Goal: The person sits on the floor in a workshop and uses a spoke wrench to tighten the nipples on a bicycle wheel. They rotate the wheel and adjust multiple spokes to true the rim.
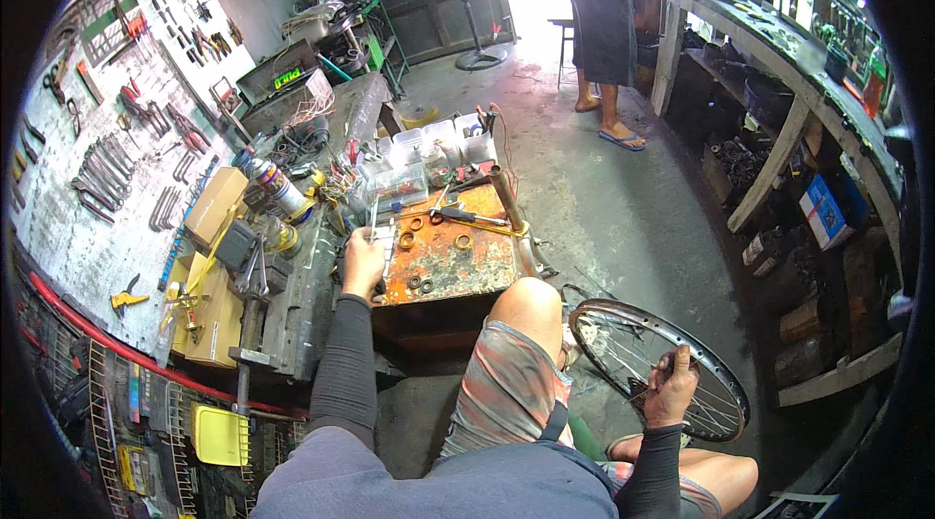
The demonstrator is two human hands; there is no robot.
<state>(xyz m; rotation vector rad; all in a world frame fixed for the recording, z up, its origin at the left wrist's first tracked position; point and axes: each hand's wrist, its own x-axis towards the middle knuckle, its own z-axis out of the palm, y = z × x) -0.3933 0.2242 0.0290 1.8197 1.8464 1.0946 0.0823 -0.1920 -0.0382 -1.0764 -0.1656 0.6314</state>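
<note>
Supervisor: Grip condition, both hands?

Operator: On my feed, the left hand (363, 266) appears closed around a slim metal shaft (374, 217), which stands up from the fist just beside the left edge of the orange bench top (458, 278). The right hand (672, 390) has its fingers curled; I cannot tell whether they grasp anything.

Supervisor: Wheel position?

Operator: I record the bare spoked wheel (719, 368) low on the right, tilted, between the left knee (531, 310) and the right knee (735, 475). Its longest visible line runs from beside the left knee, rightward and back toward the body. The right hand overlaps its near part in my view and is the nearer; the left is well apart, beyond the left knee. I judge any move at the wheel to turn on that overlap. Contact between fingers and rim: not determinable.

Supervisor: Markings?

Operator: I note bright green lettering (289, 79) at upper left, a printed label on a can (276, 183), and print on a blue-and-white carton (828, 212) at right. Wording withheld. Wheel and shaft: no legible marking found.
</note>
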